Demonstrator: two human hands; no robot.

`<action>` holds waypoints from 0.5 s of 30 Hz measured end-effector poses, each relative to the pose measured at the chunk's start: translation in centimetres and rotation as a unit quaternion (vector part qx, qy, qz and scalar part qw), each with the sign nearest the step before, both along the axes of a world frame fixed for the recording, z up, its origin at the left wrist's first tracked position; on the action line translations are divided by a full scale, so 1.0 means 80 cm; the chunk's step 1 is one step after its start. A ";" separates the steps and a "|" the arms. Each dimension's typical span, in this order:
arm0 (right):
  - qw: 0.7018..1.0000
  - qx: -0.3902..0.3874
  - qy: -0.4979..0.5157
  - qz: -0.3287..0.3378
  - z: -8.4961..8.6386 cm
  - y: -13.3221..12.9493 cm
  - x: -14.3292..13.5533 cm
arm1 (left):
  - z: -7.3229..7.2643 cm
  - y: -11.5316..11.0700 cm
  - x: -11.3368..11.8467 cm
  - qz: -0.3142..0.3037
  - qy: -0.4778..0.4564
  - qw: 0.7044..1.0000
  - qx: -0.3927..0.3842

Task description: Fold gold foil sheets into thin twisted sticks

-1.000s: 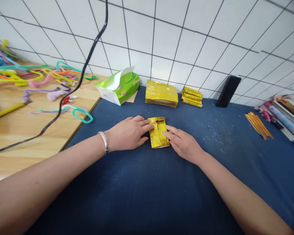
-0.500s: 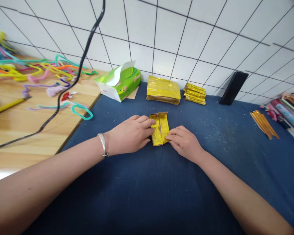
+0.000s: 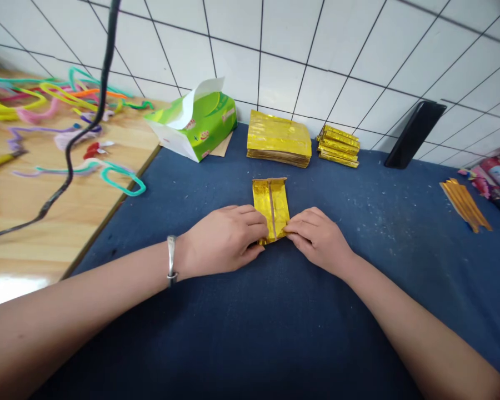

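A sheet of gold foil paper (image 3: 278, 206) lies on the dark blue cloth, its two sides folded in to a seam down the middle and its far edge turned up. My left hand (image 3: 232, 238), with a silver bangle at the wrist, has its fingers closed on the near left corner. At the near right corner my right hand (image 3: 316, 238) pinches the paper between thumb and fingers. Behind it stand a stack of flat gold paper (image 3: 279, 136) and a small pile of folded gold strips (image 3: 338, 145).
A green tissue pack (image 3: 210, 126) sits at the back left. A black phone (image 3: 415, 134) leans on the tiled wall. More folded gold pieces (image 3: 465, 204) lie at the right. A black cable (image 3: 104, 83) hangs over the wooden table (image 3: 104, 214), which holds colourful pipe cleaners (image 3: 123, 180).
My left hand has slid nearer, from the left side of the gold paper to its near left corner. My right hand keeps its pinch. The camera view has shifted slightly.
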State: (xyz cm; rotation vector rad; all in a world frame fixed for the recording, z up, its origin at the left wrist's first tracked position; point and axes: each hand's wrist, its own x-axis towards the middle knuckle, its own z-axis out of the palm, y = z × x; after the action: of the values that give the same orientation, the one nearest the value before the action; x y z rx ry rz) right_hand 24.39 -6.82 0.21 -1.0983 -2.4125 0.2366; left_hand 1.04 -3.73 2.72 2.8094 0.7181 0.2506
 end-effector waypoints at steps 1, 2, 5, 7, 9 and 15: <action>1.000 -0.009 0.010 -0.007 0.000 0.000 0.000 | 0.001 0.001 -0.001 0.002 -0.004 1.000 -0.005; 1.000 -0.018 0.019 -0.017 -0.001 0.000 -0.001 | 0.002 0.002 -0.001 0.005 -0.007 1.000 -0.010; 0.997 -0.044 0.043 -0.049 -0.003 0.001 -0.002 | 0.002 0.002 -0.002 0.020 -0.015 1.000 -0.016; 0.995 -0.059 0.052 -0.060 -0.004 0.001 -0.003 | 0.000 0.001 -0.001 0.031 -0.019 0.999 -0.012; 0.994 -0.072 0.059 -0.066 -0.003 0.002 -0.004 | -0.002 0.000 0.000 0.036 -0.024 0.999 -0.007; 0.989 -0.097 0.078 -0.084 0.003 0.002 -0.009 | -0.008 0.002 0.002 0.052 -0.056 0.997 -0.021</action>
State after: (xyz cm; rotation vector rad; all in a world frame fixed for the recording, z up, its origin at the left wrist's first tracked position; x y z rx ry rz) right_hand 23.67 -6.67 0.46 -1.3097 -2.1810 0.4894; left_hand 1.20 -3.58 2.12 2.6974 0.8348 0.4021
